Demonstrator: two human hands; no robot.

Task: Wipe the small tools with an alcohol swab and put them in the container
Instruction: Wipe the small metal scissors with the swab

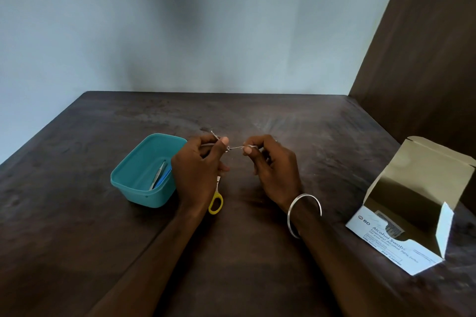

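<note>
I am holding a small metal tool (pixel 223 144) up over the middle of the table (pixel 257 116), a little nearer the front edge than the back. My left hand (pixel 199 167) is curling its fingers around the tool's body, with the thumb pressing on top; my right hand (pixel 273 165) is pinching something white, which I take to be the alcohol swab (pixel 250 147), between thumb and forefinger against the thin arm sticking out of the tool.

The teal container (pixel 144 170) is sitting toward the left edge of the table, just beside my left hand, and is already carrying tweezers (pixel 158 174) and a blue item (pixel 164 176). The yellow-handled scissors (pixel 215 199) are lying on the table under my left wrist, apparently not yet cleaned.

What I am worrying about: the thin arm is slender and the swab is tiny, so a hard pull may be slipping the swab off or flicking the tool out of my grip. Lowering my left wrist could be knocking the scissors or nudging the container.

Hard to make out: the tool's exact kind, since my fingers are covering most of it; the swab is barely showing. The scissors' blades are hiding behind my hand. The swab box (pixel 401 213) near the right edge is standing open, its inside in shadow.
</note>
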